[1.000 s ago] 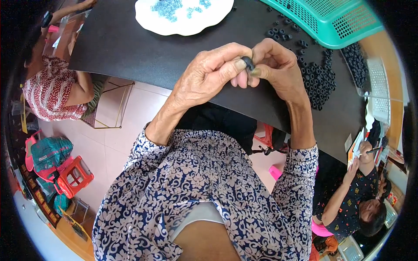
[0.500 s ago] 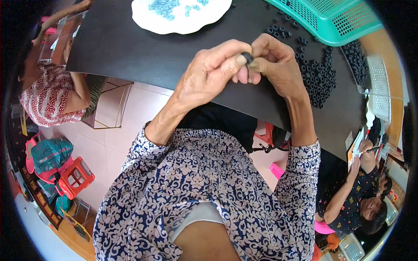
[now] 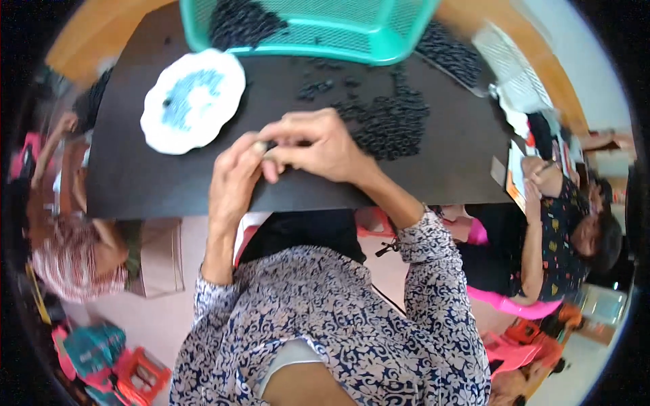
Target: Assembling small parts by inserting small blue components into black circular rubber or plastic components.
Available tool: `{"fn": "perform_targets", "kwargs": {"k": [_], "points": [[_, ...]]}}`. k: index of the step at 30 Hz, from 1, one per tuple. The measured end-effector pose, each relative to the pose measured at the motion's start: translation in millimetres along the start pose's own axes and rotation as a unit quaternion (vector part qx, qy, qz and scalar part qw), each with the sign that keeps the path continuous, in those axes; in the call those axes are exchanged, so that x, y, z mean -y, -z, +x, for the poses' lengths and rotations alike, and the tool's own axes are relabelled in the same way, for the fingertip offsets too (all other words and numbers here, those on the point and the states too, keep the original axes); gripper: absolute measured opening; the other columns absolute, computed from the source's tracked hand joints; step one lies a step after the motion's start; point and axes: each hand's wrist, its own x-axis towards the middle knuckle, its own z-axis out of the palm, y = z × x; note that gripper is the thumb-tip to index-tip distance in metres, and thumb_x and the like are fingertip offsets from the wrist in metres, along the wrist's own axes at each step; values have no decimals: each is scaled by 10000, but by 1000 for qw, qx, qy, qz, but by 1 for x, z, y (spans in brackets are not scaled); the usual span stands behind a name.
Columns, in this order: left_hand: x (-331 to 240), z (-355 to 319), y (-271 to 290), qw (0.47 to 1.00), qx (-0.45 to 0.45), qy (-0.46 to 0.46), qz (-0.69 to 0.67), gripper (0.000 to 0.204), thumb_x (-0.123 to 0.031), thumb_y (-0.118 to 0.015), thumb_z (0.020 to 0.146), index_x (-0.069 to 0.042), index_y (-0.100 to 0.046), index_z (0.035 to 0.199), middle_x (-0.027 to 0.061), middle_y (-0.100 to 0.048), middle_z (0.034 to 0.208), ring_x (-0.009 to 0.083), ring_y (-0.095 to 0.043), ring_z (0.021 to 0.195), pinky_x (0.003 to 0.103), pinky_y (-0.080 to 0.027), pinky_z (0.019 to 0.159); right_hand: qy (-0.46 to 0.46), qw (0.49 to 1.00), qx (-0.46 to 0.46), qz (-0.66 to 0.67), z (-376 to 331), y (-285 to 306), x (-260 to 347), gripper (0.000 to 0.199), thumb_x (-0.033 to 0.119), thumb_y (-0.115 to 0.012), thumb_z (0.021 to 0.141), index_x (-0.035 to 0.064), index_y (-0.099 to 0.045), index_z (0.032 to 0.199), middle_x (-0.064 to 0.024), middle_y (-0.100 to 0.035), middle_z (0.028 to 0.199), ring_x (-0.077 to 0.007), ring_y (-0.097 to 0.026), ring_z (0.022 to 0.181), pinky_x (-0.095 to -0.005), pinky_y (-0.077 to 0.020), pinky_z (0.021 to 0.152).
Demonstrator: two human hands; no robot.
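Observation:
Above the near edge of the dark table, my left hand [image 3: 233, 177] and my right hand [image 3: 319, 147] meet, fingers closed. Their fingertips pinch a small black ring-like piece [image 3: 270, 145], mostly covered by the fingers and blurred. To the left of my hands lies a white scalloped plate [image 3: 156, 128] holding many small bluish clear bits [image 3: 181, 111] and one dark speck. Just beyond my right hand, a pile of black ring-like pieces [image 3: 393, 125] spreads over the table.
A green mesh basket [image 3: 325, 53] with a heap of black pieces [image 3: 244, 24] stands at the far side. More black pieces [image 3: 450, 57] lie in a tray at the far right. One person [image 3: 542, 237] sits at the right with papers, another [image 3: 81, 260] at the left. Red stools [image 3: 142, 372] stand lower left.
The view has swung, bringing the whole plate and more of the basket into the picture. My hands remain together at the black piece, now with the right hand's fingers reaching over it.

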Motion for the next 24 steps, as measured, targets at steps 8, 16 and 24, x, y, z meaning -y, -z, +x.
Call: {"fn": "perform_targets", "kwargs": {"k": [8,16,24], "points": [[9,4,0,999,18,-46,17,307,-233,-474,996,53,-567,1058,75,-574,703,163,-567,737,275,-463,739,-160,977,-100,-100,-24,79,21,198,107,-708,817,17,-702,993,-13,-657,751,-52,-588,628,-202,-481,551],[7,7,3,998,9,-42,41,286,-220,-513,980,50,-569,1056,57,-575,708,134,-563,747,257,-461,733,-199,860,-356,-308,-13,270,-34,282,236,-687,866,-7,-699,1011,-21,-657,757,-64,-575,637,-214,-458,569],[9,7,6,997,12,-53,62,279,-224,-514,982,42,-581,1034,48,-580,703,129,-567,728,260,-468,724,-193,909,-170,-329,-4,172,-44,199,191,-653,879,21,-712,963,-11,-637,693,-58,-544,605,-221,-442,572]]}}
